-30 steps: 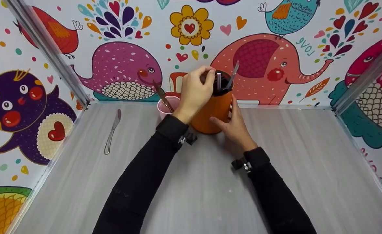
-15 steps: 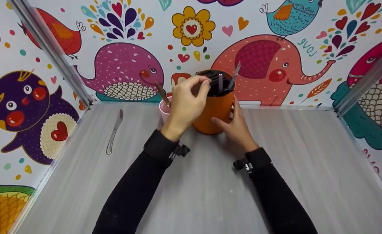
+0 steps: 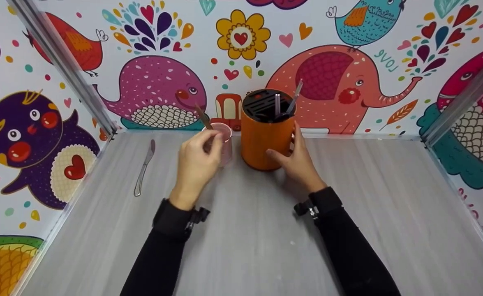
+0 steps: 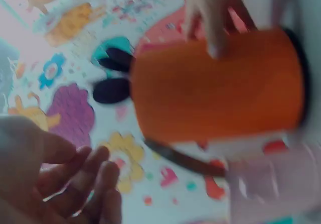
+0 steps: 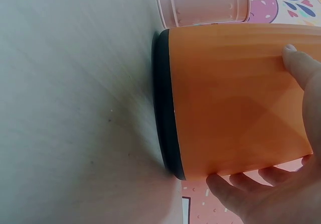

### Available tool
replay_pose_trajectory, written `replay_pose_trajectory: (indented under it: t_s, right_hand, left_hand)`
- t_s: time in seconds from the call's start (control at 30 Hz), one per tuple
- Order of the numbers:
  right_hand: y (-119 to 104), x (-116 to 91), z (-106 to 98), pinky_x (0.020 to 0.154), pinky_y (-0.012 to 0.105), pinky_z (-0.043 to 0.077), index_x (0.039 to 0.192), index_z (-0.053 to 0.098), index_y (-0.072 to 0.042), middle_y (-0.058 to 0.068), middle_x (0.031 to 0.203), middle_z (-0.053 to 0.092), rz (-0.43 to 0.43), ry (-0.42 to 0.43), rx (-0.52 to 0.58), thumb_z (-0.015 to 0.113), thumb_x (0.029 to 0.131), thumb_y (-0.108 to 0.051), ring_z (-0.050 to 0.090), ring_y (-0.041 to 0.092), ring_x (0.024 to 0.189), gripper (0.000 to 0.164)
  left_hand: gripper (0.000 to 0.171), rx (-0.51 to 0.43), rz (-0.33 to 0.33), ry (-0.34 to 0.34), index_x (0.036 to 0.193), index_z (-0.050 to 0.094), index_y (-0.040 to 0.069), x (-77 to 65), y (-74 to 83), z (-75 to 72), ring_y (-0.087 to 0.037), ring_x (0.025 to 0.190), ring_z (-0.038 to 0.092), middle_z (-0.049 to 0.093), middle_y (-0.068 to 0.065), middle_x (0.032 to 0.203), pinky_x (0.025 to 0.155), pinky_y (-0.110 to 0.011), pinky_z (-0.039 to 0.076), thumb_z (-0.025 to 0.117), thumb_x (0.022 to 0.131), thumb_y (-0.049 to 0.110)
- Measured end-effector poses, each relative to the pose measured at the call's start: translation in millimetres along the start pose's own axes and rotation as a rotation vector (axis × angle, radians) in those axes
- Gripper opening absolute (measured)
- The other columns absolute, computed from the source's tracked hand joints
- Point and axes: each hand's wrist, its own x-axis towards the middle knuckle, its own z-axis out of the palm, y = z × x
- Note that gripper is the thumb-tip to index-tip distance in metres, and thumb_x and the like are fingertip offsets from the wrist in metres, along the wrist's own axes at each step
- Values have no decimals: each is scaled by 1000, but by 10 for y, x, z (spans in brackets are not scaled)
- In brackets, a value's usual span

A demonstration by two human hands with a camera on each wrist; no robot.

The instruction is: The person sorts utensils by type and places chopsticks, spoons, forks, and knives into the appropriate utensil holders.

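My right hand (image 3: 301, 166) holds the side of an upright orange knife block (image 3: 262, 142), thumb on the front and fingers round the far side. Its black slotted top carries clear-handled utensils (image 3: 294, 100) at the right. My left hand (image 3: 197, 164) is in front of a pink cup (image 3: 226, 154), fingers loosely curled. The left wrist view shows nothing between those fingers, apart from the cup and block. A brown, blade-like piece (image 4: 185, 161) leans out of the cup; its lower end is hidden.
A metal table knife (image 3: 144, 168) lies on the grey table (image 3: 257, 242) to the left. A patterned wall (image 3: 241, 70) stands close behind the cup and block, with further panels at both sides.
My left hand has come away from the top of the knife block, moving left and down to the front of the pink cup. The right hand and the block stay in place.
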Motion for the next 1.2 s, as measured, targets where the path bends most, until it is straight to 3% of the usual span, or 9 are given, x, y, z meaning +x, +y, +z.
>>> replay_pose_trajectory:
  t_s: [0.13, 0.27, 0.4, 0.5, 0.63, 0.77, 0.97, 1.2]
  right_hand:
    - [-28, -9, -3, 139, 58, 28, 176, -4, -47, -5, 187, 12, 22, -6, -5, 86, 87, -66, 25, 28, 172, 128]
    - [-20, -14, 10, 139, 58, 28, 176, -5, -46, -5, 187, 11, 31, -4, -9, 86, 87, -67, 25, 29, 172, 129]
    - [-2, -14, 33, 138, 60, 28, 177, -5, -41, -3, 187, 11, 24, -2, 2, 86, 87, -67, 24, 31, 172, 130]
    - [7, -6, 37, 138, 60, 28, 178, -5, -40, -2, 187, 11, 18, -3, -3, 85, 87, -67, 25, 32, 172, 130]
    - [7, 5, 26, 138, 58, 29, 177, -5, -41, -1, 187, 11, 21, 4, -20, 85, 86, -70, 25, 32, 171, 131]
    - [-3, 10, 9, 138, 58, 30, 177, -6, -43, -1, 188, 10, 36, -2, -24, 84, 85, -71, 24, 32, 172, 132]
    - [-16, 17, -7, 139, 58, 28, 176, -8, -46, -3, 188, 7, 48, -11, -25, 84, 86, -71, 23, 31, 172, 130]
    - [-7, 9, -4, 138, 58, 29, 177, -8, -44, -3, 188, 7, 54, -10, -24, 84, 86, -70, 22, 31, 173, 132]
  left_hand:
    - [27, 188, -150, -52, 113, 83, 3, -48, -409, -135, -32, 87, 74, 80, -14, 99, 81, -48, 60, 67, 108, 24]
    - [35, 333, -276, -115, 120, 81, -1, -90, -770, -279, -43, 103, 76, 80, -22, 113, 94, -56, 59, 64, 109, 28]
    - [43, 478, -363, -145, 128, 77, -6, -128, -1076, -482, -54, 118, 69, 76, -31, 127, 105, -63, 54, 63, 109, 30]
    - [49, 517, -451, -173, 134, 72, -12, -163, -1255, -647, -59, 127, 62, 70, -37, 136, 113, -65, 48, 63, 109, 30]
    - [56, 530, -581, -251, 135, 67, -17, -211, -1415, -788, -61, 131, 55, 63, -41, 141, 114, -69, 45, 61, 109, 32]
    - [55, 557, -659, -324, 132, 67, -17, -244, -1520, -839, -61, 131, 54, 61, -41, 140, 109, -74, 49, 60, 110, 32]
    - [45, 546, -692, -358, 122, 69, -16, -248, -1628, -868, -64, 127, 60, 65, -43, 134, 103, -74, 54, 57, 108, 25]
    - [34, 519, -719, -312, 112, 70, -14, -264, -1745, -900, -61, 125, 56, 60, -39, 128, 104, -73, 51, 51, 102, 13]
